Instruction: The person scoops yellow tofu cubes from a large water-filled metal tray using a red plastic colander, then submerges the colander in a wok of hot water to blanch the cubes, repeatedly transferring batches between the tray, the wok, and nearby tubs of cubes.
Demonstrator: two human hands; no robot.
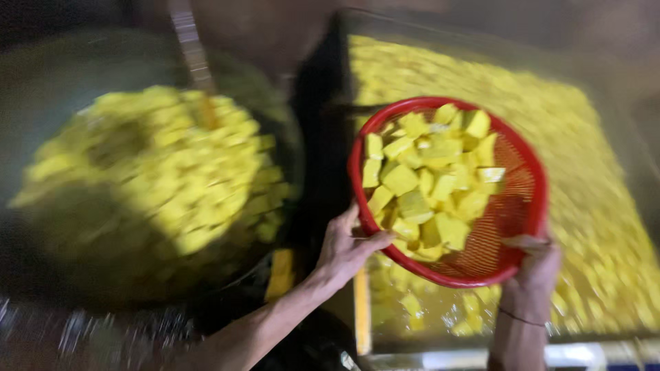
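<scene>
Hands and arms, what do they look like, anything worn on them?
Both forearms are bare, with no sleeves in view and no gloves. The left hand wears nothing that shows. The right hand has a thin dark band around the wrist. The picture is blurred, so finer details cannot be made out.

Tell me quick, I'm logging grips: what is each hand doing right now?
Left hand: closed on the rim of the red basket of yellow chunks.
Right hand: closed on the basket's near rim.
</scene>
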